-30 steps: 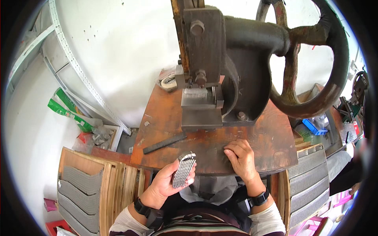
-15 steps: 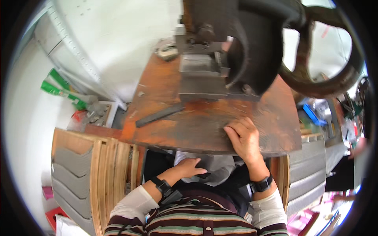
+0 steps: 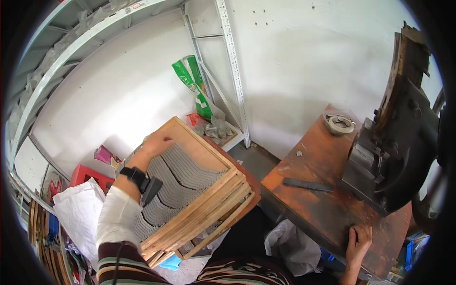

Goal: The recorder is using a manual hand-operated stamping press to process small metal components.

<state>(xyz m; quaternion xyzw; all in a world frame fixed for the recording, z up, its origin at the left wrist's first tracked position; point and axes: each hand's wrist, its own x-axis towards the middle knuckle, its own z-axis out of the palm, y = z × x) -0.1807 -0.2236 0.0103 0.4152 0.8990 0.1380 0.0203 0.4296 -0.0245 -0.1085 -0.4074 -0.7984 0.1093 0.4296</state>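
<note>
Thin grey strips (image 3: 192,166) lie packed in rows in the top wooden tray (image 3: 199,141); the left hand (image 3: 156,144) hovers over them, its grip partly hidden, whether holding anything I cannot tell; the right hand (image 3: 361,238) rests curled on the worktop (image 3: 316,209), its hold unclear; a dark bar (image 3: 308,185) lies near the press (image 3: 408,159)

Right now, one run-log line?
left hand: at grey pieces in wooden tray, contact unclear | right hand: curled on table | dark bar: on table
</note>
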